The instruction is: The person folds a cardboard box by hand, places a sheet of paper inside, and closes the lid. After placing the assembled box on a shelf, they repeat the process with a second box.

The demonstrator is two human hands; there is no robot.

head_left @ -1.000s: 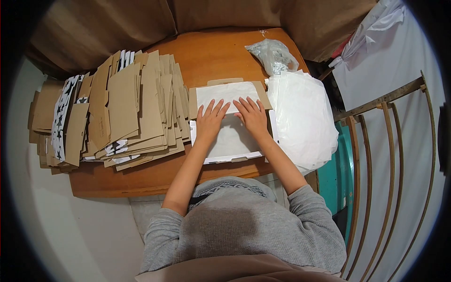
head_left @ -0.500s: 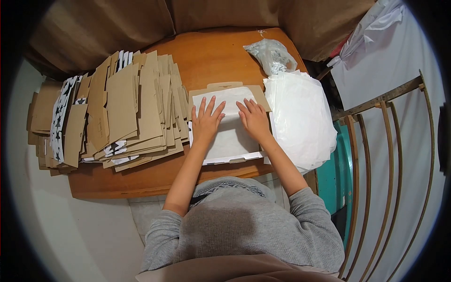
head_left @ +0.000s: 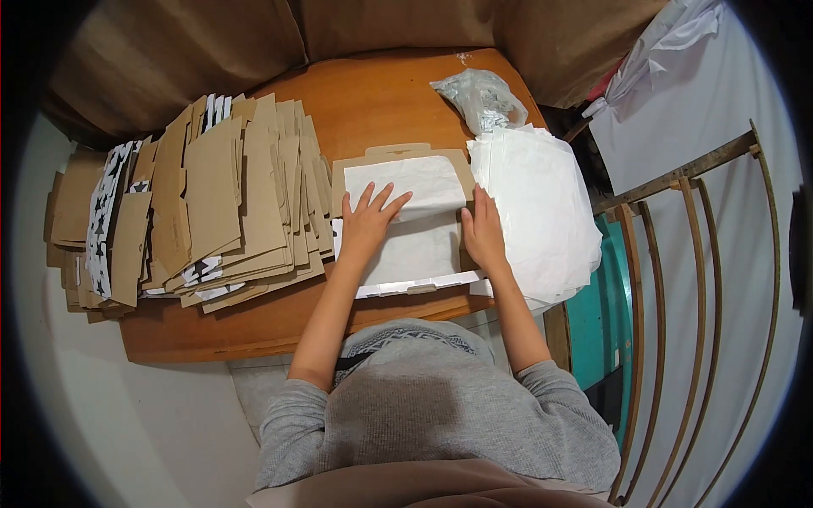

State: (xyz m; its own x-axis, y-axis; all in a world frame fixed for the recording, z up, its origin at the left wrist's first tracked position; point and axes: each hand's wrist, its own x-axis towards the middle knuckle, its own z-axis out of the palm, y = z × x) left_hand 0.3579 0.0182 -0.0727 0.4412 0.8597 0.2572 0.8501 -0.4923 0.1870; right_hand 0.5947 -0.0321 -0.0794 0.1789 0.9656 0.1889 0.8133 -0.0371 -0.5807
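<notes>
In front of me lies an open cardboard box (head_left: 385, 156), its lid folded back away from me and its front wall white. A white paper sheet (head_left: 415, 250) lines it and reaches up over part of the lid. My left hand (head_left: 366, 224) rests with spread fingers on the paper at the left. At the box's right side is my right hand (head_left: 485, 233), fingers stretched upward and thumb apart, right at the side wall. Just beyond that hand a stack of white paper sheets (head_left: 550, 220) sits.
A large leaning pile of flat cardboard pieces (head_left: 216, 182), some with black stars on white, covers the table's left. A clear plastic bag (head_left: 487, 100) lies behind the paper stack. A wooden rack (head_left: 701, 245) stands to the right, beside a teal object (head_left: 600, 305).
My right hand has moved right and slightly down, off the paper to the box's right side wall. My left hand stays on the paper. The view has shifted slightly.
</notes>
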